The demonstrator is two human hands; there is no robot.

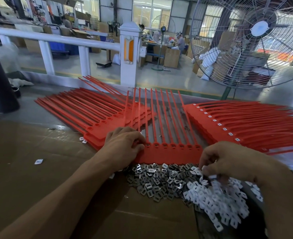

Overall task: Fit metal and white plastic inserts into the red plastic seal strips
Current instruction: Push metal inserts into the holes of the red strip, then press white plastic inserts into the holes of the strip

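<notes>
The left hand [125, 145], fingers curled, pins the red seal strip [169, 153] flat on the table so its sockets face up. The right hand [228, 161] picks among white inserts [216, 204] beside metal inserts [157, 181]; its grasp is hidden.

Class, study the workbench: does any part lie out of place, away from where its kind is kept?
Yes. A few white plastic inserts lie stray: one alone on the brown cardboard, left of the left hand, and two by the left stack of red strips, far from the white pile.
</notes>
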